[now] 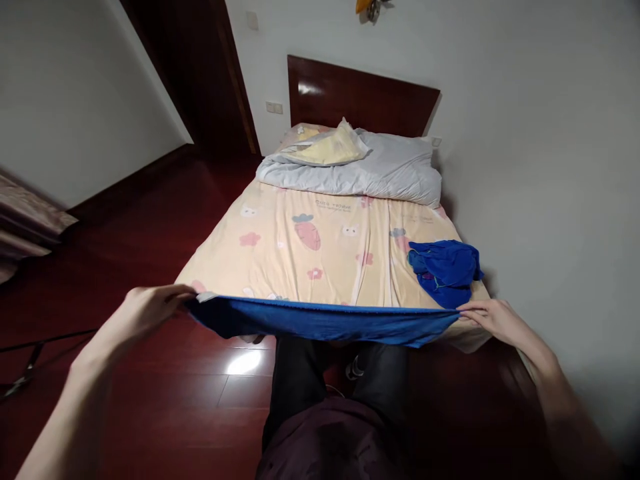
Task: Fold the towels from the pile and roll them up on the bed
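A blue cloth [320, 322] is stretched wide between my two hands, above the near edge of the bed. My left hand [150, 305] pinches its left corner, where a small pale patch shows. At the other end my right hand [493, 320] pinches the right corner between thumb and fingers. The cloth's upper edge is pulled nearly straight and its lower part hangs down. Beyond it, a crumpled bright blue cloth heap [447, 270] lies on the bed's right side, close to my right hand.
The bed's peach sheet [270, 247] has carrot and flower prints. A folded grey-white quilt [350, 175] and a pale yellow cloth [335, 148] lie near the dark headboard [360, 97]. A wall [550, 167] stands close on the right. Curtains [30, 217] hang at far left.
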A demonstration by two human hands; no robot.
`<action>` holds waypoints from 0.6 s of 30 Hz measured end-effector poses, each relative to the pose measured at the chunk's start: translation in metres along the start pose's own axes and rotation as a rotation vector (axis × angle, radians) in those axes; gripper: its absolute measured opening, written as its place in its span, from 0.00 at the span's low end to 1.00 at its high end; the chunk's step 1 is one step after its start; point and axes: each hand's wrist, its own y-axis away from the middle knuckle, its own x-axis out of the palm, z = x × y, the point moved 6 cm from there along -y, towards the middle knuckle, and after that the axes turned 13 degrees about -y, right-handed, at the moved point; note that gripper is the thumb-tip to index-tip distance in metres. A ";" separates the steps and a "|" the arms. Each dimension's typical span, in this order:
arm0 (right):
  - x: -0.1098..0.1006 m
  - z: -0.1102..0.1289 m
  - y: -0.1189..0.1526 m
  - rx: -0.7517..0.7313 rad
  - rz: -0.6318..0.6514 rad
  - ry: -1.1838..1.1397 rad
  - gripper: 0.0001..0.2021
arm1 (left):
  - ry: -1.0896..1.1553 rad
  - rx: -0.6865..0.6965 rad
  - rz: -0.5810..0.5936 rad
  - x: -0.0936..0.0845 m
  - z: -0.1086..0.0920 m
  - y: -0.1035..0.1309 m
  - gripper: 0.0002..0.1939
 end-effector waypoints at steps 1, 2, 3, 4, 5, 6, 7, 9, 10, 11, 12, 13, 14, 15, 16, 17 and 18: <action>0.007 -0.002 -0.017 0.008 0.043 -0.035 0.20 | 0.005 0.015 0.008 0.005 -0.004 -0.015 0.19; 0.016 -0.004 -0.035 0.029 0.103 -0.072 0.20 | 0.013 0.029 0.049 0.012 -0.009 -0.033 0.18; 0.024 -0.006 -0.054 0.047 0.144 -0.089 0.19 | -0.006 0.045 0.099 0.021 -0.014 -0.051 0.15; 0.031 -0.007 -0.074 0.051 0.146 -0.088 0.17 | -0.040 0.071 0.122 0.028 -0.021 -0.070 0.13; 0.037 -0.009 -0.095 0.054 0.136 -0.079 0.15 | -0.072 0.085 0.135 0.034 -0.026 -0.090 0.12; 0.043 -0.010 -0.114 0.059 0.115 -0.070 0.13 | -0.083 0.091 0.136 0.038 -0.031 -0.109 0.12; 0.046 -0.012 -0.133 0.063 0.076 -0.063 0.12 | -0.079 0.083 0.111 0.039 -0.034 -0.128 0.12; 0.049 -0.013 -0.166 0.052 -0.044 -0.054 0.10 | -0.060 0.037 0.041 0.034 -0.035 -0.162 0.12; 0.048 -0.013 -0.179 0.030 -0.118 -0.051 0.10 | -0.047 0.020 -0.019 0.028 -0.034 -0.175 0.12; 0.046 -0.012 -0.189 -0.004 -0.194 -0.046 0.10 | -0.035 0.014 -0.091 0.021 -0.033 -0.186 0.13; 0.045 -0.011 -0.197 -0.048 -0.269 -0.038 0.11 | -0.024 0.025 -0.178 0.013 -0.032 -0.194 0.14; 0.044 -0.010 -0.201 -0.096 -0.340 -0.026 0.12 | -0.016 0.040 -0.279 0.006 -0.030 -0.199 0.15; 0.045 -0.010 -0.204 -0.142 -0.400 -0.012 0.13 | -0.011 0.060 -0.374 0.001 -0.029 -0.200 0.16; 0.047 -0.011 -0.204 -0.182 -0.447 0.003 0.13 | -0.010 0.077 -0.454 0.000 -0.026 -0.200 0.17; 0.052 -0.014 -0.203 -0.215 -0.476 0.014 0.14 | -0.013 0.088 -0.510 0.002 -0.023 -0.199 0.18; 0.060 -0.018 -0.200 -0.239 -0.490 0.018 0.15 | -0.017 0.095 -0.534 0.009 -0.019 -0.197 0.19; 0.070 -0.023 -0.197 -0.254 -0.487 0.014 0.15 | -0.020 0.091 -0.531 0.020 -0.015 -0.195 0.19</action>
